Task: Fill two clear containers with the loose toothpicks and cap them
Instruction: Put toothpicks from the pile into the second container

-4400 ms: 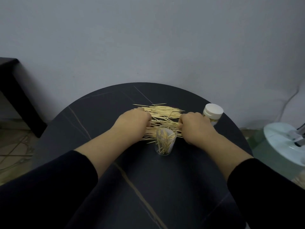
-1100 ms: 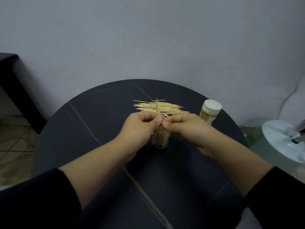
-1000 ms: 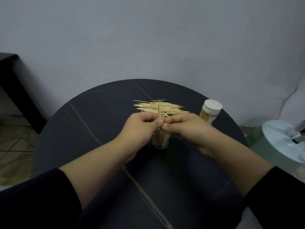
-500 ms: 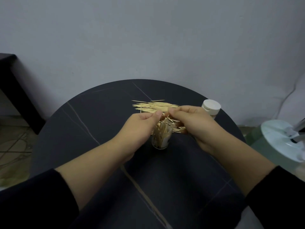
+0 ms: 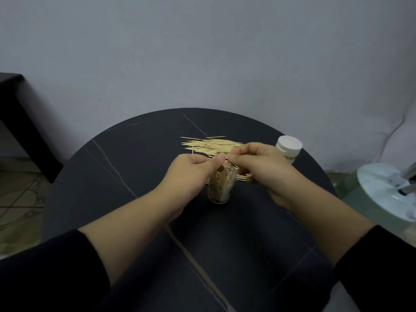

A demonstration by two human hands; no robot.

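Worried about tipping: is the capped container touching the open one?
Apart: head view shows the right hand between the capped container and the open container.

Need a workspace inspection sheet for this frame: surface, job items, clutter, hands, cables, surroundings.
Surface: round dark table, pale veins.
Job's things: loose toothpicks piled at back; open jar partly filled; capped jar at right.
Clutter: nothing seen.
Hands: left hand and right hand curled above open jar; hold unclear.
Cables: thin line on wall at right, maybe a cable.
Surroundings: grey wall; dark furniture left; pale round stand right.
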